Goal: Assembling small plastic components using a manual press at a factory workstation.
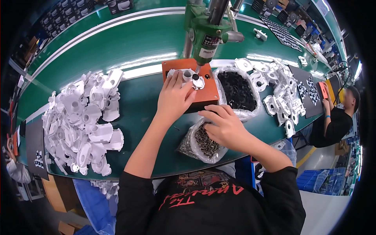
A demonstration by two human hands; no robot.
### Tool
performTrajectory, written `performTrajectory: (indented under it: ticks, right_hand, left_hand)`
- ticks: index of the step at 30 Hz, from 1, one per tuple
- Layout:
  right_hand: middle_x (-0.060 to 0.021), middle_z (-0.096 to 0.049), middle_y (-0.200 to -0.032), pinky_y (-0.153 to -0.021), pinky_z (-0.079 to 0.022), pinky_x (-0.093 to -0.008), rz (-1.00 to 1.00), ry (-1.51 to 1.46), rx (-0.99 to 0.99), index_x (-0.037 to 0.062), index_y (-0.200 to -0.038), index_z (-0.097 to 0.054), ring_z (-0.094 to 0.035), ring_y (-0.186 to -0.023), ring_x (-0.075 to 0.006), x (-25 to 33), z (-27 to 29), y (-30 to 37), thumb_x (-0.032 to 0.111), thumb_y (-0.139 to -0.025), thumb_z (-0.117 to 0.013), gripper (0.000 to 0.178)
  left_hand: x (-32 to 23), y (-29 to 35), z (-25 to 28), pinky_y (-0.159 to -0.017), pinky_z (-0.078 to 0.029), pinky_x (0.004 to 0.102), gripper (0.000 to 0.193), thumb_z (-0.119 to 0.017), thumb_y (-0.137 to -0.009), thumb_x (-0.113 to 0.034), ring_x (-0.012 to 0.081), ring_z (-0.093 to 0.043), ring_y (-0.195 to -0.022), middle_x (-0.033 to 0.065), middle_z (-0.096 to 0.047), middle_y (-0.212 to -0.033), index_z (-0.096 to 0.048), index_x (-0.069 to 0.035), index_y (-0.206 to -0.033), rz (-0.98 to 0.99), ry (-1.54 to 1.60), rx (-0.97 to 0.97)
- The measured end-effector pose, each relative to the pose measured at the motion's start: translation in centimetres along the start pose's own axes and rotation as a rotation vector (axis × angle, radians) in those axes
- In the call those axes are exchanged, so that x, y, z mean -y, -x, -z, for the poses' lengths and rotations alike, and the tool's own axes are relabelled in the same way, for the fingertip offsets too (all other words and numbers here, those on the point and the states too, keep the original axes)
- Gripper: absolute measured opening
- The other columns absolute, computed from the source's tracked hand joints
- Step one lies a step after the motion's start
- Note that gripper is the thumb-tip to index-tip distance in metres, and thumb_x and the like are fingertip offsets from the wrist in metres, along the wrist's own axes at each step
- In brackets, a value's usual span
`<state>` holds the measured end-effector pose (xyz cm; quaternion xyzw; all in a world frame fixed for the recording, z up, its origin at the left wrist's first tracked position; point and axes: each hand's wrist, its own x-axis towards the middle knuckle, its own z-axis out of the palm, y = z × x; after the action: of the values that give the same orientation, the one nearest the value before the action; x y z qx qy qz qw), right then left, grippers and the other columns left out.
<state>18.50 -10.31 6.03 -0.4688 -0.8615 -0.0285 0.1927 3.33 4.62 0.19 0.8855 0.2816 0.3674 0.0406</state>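
Black shirt: At six o'clock, bold red script lettering is slanting upward to the right, running in two lines across the wearer's chest.
White label: Near twelve o'clock, it is clinging to the head of a green bench machine, carrying a short line of dark handwriting.
Dark plate: Just above the label, toward twelve o'clock, it is sitting on the same green housing, bearing pale print too small for reading.
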Motion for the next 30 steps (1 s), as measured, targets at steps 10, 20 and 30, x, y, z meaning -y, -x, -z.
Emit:
performTrajectory:
  ticks: [10,20,30]
  right_hand:
    - [-0.0073,-0.06,-0.106,-0.086,-0.042,-0.0377,-0.084,-0.241,0.023,0.0049,-0.075,-0.064,-0.055,-0.102,-0.0254,-1.0,2.0,-0.7,0.007,-0.066,-0.071,0.012]
    - [-0.0068,-0.067,-0.089,-0.076,-0.047,-0.0262,-0.736,-0.735,0.004,-0.0071,-0.089,-0.065,-0.06,-0.083,-0.011,-10.5,0.5,-6.6,0.013,-0.083,-0.065,0.021]
    - [-0.0078,-0.066,-0.082,-0.065,-0.045,-0.0233,-0.761,-1.029,-0.069,-0.0054,-0.083,-0.066,-0.059,-0.073,-0.0113,-12.7,-2.7,-8.6,0.008,-0.079,-0.068,0.014]
  left_hand:
    - [0.1,0.0,-0.2,-0.105,-0.035,0.0475,0.024,-0.064,-0.081,-0.025,0.0383,-0.048,-0.122,0.0247,-0.054,-0.125,-0.063,-0.008,-0.098,0.037,0.022,0.022]
    - [0.2,0.2,-0.3,-0.105,-0.036,0.0468,0.025,-0.064,-0.08,-0.024,0.0381,-0.049,-0.12,0.0244,-0.054,-0.124,-0.063,-0.007,-0.099,0.029,0.011,-0.011]
    - [0.3,0.1,-0.4,-0.101,-0.039,0.046,0.023,-0.064,-0.078,-0.023,0.0389,-0.054,-0.114,0.0285,-0.058,-0.115,-0.062,-0.005,-0.092,-0.008,0.028,-0.087]
